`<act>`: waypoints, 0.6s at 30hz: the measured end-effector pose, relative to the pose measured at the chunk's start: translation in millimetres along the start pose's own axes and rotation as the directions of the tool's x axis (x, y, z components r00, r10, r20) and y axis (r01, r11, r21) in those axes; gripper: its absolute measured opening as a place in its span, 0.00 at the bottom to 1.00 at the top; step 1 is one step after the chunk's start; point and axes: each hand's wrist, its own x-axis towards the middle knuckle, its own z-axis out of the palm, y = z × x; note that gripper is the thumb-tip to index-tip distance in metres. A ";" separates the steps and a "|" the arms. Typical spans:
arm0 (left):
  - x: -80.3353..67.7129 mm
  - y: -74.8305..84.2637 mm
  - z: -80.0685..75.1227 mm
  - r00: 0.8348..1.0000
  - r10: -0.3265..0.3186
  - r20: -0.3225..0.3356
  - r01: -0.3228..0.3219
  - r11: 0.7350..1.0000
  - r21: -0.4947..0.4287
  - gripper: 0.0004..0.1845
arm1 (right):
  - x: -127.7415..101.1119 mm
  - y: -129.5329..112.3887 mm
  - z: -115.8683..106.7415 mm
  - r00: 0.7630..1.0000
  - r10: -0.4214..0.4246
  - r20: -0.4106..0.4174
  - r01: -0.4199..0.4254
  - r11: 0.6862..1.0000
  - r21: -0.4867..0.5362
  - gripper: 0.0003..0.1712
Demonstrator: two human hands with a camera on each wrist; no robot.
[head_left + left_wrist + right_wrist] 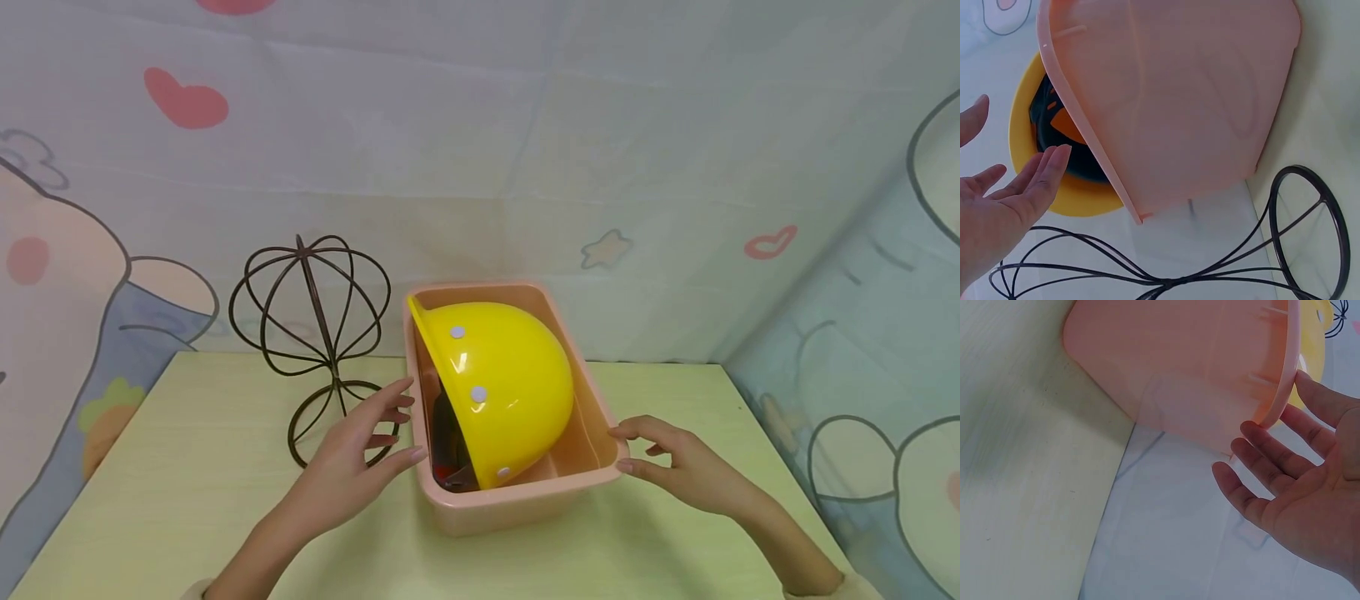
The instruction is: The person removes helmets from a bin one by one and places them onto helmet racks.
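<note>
A yellow helmet [510,383] with white round studs lies tipped on its side in a pink plastic bin [517,498], its opening facing left. Inside the helmet shows a dark lining [1075,147]. My left hand [356,454] is at the bin's left side, fingers spread loosely and fingertips close to the rim; in the left wrist view its palm [1007,200] holds nothing. On the other side, my right hand [686,467] has its index finger and thumb tips right at the right rim. The right wrist view shows its other fingers [1272,462] relaxed and apart.
Left of the bin stands a dark wire stand [330,346] with a round cage top and ring base, partly behind my left hand. All sit on a pale wooden table [660,550]. A cloth backdrop [465,125] with printed cartoon figures hangs behind the table and at its sides.
</note>
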 end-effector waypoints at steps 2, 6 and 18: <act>2.0 1.5 2.4 1.000 0.021 -0.004 -0.021 1.000 0.007 0.36 | 0.1 -0.1 0.0 1.000 0.003 -0.001 -0.003 1.000 -0.006 0.18; 5.7 4.0 6.7 0.997 0.070 -0.018 -0.069 0.997 0.017 0.35 | 1.0 -1.1 -0.3 1.000 0.019 0.003 -0.019 1.000 -0.011 0.18; 21.2 14.5 20.0 0.994 0.083 -0.065 -0.084 0.996 -0.022 0.33 | 0.9 -1.3 -0.1 1.000 0.030 0.000 -0.030 1.000 -0.005 0.17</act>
